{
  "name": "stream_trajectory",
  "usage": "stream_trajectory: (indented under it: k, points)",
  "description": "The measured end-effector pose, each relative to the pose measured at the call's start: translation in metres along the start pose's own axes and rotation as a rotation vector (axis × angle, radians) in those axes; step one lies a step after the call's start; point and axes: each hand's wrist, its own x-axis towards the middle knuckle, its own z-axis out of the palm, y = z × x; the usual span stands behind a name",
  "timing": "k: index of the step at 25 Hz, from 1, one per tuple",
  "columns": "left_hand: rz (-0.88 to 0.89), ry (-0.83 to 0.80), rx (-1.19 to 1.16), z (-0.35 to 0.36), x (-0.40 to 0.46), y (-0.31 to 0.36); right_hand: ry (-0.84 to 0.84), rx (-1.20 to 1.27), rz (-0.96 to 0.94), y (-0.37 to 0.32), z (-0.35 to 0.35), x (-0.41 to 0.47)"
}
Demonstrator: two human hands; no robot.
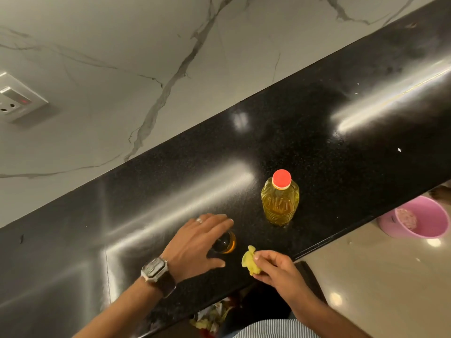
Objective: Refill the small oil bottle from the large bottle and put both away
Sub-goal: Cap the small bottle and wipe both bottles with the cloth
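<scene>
On black counter, left hand (199,242) covers small bottle (225,242); right hand (273,268) pinches yellow scrap (249,261)

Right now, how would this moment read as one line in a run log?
left hand: over small bottle | right hand: fingers pinch yellow cloth | large bottle: capped, upright on counter

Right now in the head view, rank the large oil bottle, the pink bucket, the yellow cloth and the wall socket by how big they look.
1. Pink bucket, partly cut off by the counter
2. Wall socket, cropped at the frame edge; looks close to the bucket, so unsure
3. Large oil bottle
4. Yellow cloth, pinched in the right hand
</scene>
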Motion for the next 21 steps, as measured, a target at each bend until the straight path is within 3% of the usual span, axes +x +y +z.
stream_trajectory:
  k: [2,6,11,16,21]
  points:
    - [-0.307,0.155,-0.341,0.008,-0.021,0.008,-0.004,-0.020,-0.078,-0.009,0.015,0.000]
    - [-0.488,0.396,-0.564,0.030,-0.032,0.028,-0.062,-0.110,-0.258,-0.015,0.042,0.000]
    - [-0.582,0.462,-0.574,0.040,-0.019,0.026,-0.240,-0.351,-0.338,-0.007,0.065,-0.003]
    - [-0.590,0.457,-0.507,0.042,-0.015,0.024,-0.159,-0.494,-0.400,-0.012,0.068,0.028]
    - [-0.613,0.473,-0.470,0.045,-0.017,0.026,-0.135,-0.483,-0.422,-0.012,0.054,0.050]
